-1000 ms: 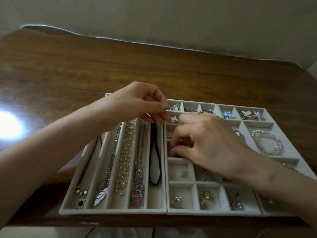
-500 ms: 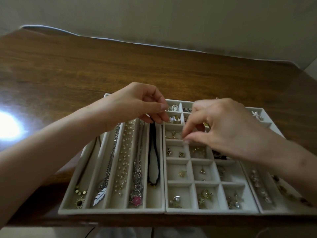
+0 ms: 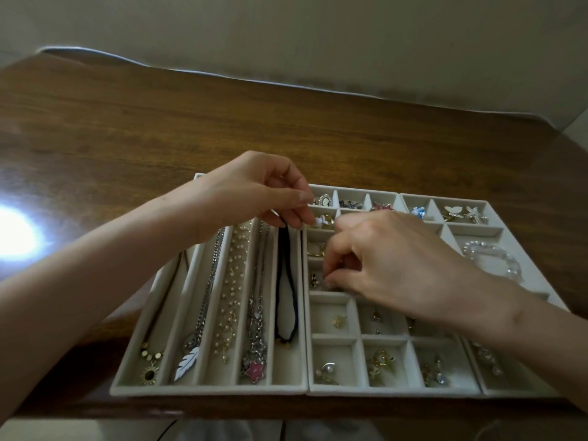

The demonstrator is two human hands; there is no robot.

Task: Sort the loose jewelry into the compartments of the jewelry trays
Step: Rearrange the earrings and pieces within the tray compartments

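Note:
Three beige felt jewelry trays lie side by side on a wooden table. My left hand (image 3: 254, 192) pinches the top end of a black cord necklace (image 3: 286, 281), which lies in the rightmost long slot of the left tray (image 3: 206, 391). My right hand (image 3: 391, 259) hovers over the small compartments of the middle tray (image 3: 391, 391). Its thumb and fingers are curled together, tips down in a left-column compartment, apparently pinching a small piece that the fingers mostly hide. A small dark earring (image 3: 315, 278) lies just left of the fingertips.
Other long slots hold a feather-pendant chain (image 3: 187, 361), a pearl chain (image 3: 232, 281) and a pink-star necklace (image 3: 254, 370). The right tray (image 3: 474, 231) holds a clear bead bracelet (image 3: 496, 259), brooches and rings. The trays sit at the table's near edge; a bright glare marks the left.
My right hand rose toward the tray's back rows half a second ago and has come back down into the left-column compartment. My left hand has kept its pinch on the black cord.

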